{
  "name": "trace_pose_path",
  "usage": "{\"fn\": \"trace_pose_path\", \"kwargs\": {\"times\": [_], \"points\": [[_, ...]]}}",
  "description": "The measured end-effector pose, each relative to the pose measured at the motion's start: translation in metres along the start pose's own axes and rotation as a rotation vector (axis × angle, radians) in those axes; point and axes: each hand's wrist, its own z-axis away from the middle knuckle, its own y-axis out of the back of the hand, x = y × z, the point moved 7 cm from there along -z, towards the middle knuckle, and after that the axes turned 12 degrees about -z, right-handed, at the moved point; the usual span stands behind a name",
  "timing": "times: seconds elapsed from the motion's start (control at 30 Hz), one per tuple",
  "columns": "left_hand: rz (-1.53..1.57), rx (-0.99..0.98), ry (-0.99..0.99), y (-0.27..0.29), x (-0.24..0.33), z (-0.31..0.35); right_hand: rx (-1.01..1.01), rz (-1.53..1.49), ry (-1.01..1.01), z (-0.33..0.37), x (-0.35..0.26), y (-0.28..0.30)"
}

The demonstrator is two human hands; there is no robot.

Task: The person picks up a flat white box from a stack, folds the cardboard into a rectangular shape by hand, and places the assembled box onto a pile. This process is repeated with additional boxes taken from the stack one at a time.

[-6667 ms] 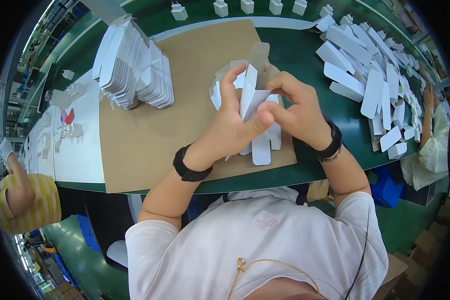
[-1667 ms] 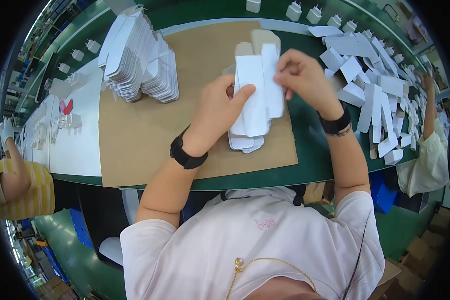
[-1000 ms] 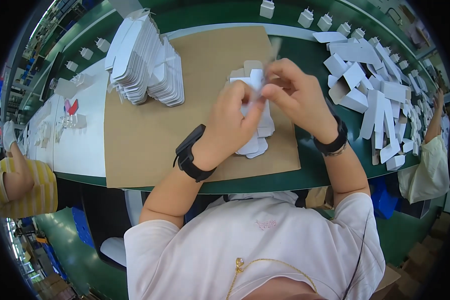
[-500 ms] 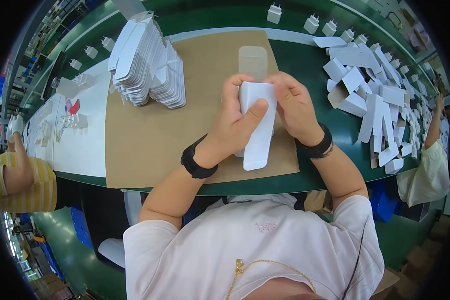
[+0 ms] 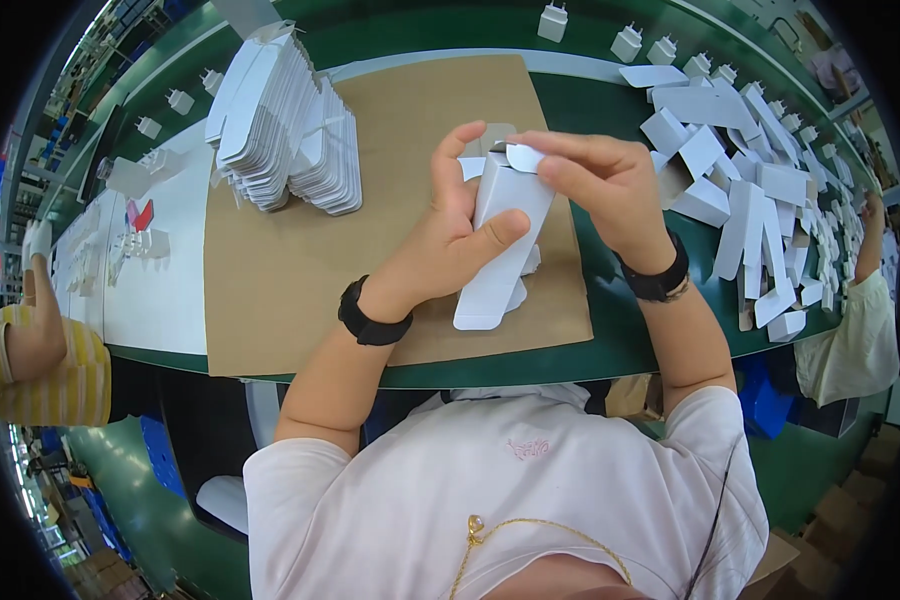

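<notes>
A narrow white cardboard box [image 5: 483,290] is tilted over the brown cardboard sheet, its lower end toward me. My left hand [image 5: 435,245] holds it, thumb lying across the front face and index finger raised off the top. At the upper end a small rounded flap [image 5: 523,158] stands out beside a dark gap. My right hand [image 5: 615,190] pinches that flap between thumb and fingers. Behind the box, more white card pieces partly show; what they are is mostly hidden.
The brown cardboard sheet [image 5: 280,320] lies on the green table. Stacked flat white cartons [image 5: 255,120] stand at its far left. A heap of folded white boxes [image 5: 745,220] lies right. White plug adapters [image 5: 627,43] line the back. Co-workers sit at both sides.
The box has tilted, its lower end swinging left. My right hand now pinches a flap raised at its top, where both hands closed round it before. My left index finger has lifted.
</notes>
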Motion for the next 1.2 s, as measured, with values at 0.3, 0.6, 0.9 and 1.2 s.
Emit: {"fn": "trace_pose_path", "kwargs": {"times": [0.3, 0.6, 0.9, 1.2], "points": [[-0.143, 0.029, -0.046, 0.000, -0.002, -0.002, -0.157, -0.067, 0.059, 0.009, 0.003, -0.003], [-1.368, 0.219, 0.099, 0.030, -0.011, 0.001, 0.639, 0.553, 0.175, 0.056, -0.104, 0.175], [-1.338, 0.227, 0.136, 0.019, -0.033, 0.004, 0.145, 0.503, -0.263, 0.010, 0.067, 0.032], [-0.550, 0.375, 0.251, 0.032, -0.014, 0.002, 0.111, -0.047, -0.249, -0.002, 0.038, 0.039]]}}
